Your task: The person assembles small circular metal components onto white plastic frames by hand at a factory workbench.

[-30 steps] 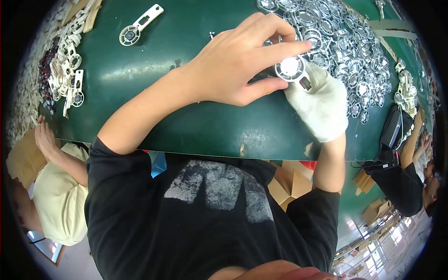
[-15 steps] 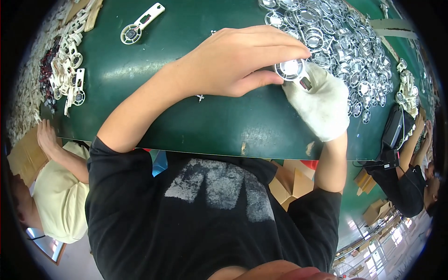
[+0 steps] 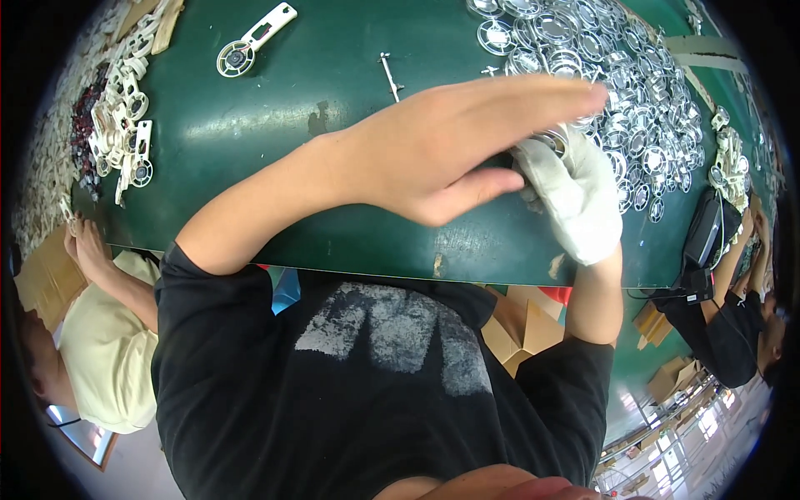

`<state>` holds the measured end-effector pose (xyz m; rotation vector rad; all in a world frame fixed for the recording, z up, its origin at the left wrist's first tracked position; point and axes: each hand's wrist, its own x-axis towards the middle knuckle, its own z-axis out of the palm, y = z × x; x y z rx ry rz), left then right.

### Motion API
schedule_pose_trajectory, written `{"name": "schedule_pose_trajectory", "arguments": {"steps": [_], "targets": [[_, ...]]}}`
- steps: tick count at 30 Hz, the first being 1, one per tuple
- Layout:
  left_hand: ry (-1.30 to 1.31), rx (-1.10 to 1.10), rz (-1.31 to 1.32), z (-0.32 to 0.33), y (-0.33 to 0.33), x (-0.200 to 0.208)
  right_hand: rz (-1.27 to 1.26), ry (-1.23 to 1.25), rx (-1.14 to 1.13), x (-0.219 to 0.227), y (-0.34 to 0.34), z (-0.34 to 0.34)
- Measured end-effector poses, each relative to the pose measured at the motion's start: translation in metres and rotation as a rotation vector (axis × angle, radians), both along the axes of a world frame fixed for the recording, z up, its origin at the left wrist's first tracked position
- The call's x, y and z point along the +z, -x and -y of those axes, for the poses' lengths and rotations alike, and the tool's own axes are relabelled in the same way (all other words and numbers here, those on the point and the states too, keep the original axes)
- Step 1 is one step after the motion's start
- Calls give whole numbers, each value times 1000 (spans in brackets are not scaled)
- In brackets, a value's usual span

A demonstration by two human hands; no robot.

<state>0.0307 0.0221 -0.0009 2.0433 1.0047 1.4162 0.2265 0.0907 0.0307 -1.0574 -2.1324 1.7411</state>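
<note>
My left hand (image 3: 458,142), bare, is open with its fingers stretched out and slightly blurred, over the near side of the silver ring pile. Its thumb stands apart from the fingers, beside my right hand. My right hand (image 3: 579,200), in a white cloth glove, is closed around a handheld fan piece (image 3: 553,138). Only a bit of that piece's round head shows; the rest is hidden by the glove and my left fingers. Several silver round fan covers (image 3: 633,92) lie heaped beyond and right of my hands.
A white fan body (image 3: 271,25) with a round motor head lies at the far left. A thin metal rod-like piece (image 3: 389,77) lies mid-table. White fan bodies (image 3: 125,125) are stacked at the left edge. People sit at both sides; a black device (image 3: 704,229) stands at right.
My left hand has come off the fan piece's round head, moving right and nearer, its fingers straightening. My right hand has turned, so the fan piece is now mostly hidden.
</note>
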Motion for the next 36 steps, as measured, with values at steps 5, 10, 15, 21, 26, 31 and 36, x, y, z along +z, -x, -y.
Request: {"name": "schedule_pose_trajectory", "arguments": {"steps": [5, 10, 15, 21, 26, 31, 36], "targets": [[267, 33, 191, 2, -3, 1, -22, -368, 62, -4, 2, 7], [194, -1, 178, 1, 3, -3, 114, -650, 58, -21, -1, 14], [130, 37, 107, -3, 10, 3, -152, -774, 54, -26, 6, 7], [795, 307, -44, -34, 66, 47, 38, -280, -117, -14, -2, 9], [501, 612, 418, -63, 172, 30, -27, -344, -125, -16, 9, 9], [764, 924, -765, -1, 163, 76, -25, -437, -105, -16, 10, 8], [784, 830, -961, 51, 153, 31, -14, -522, -70, -19, 12, 12]]}}
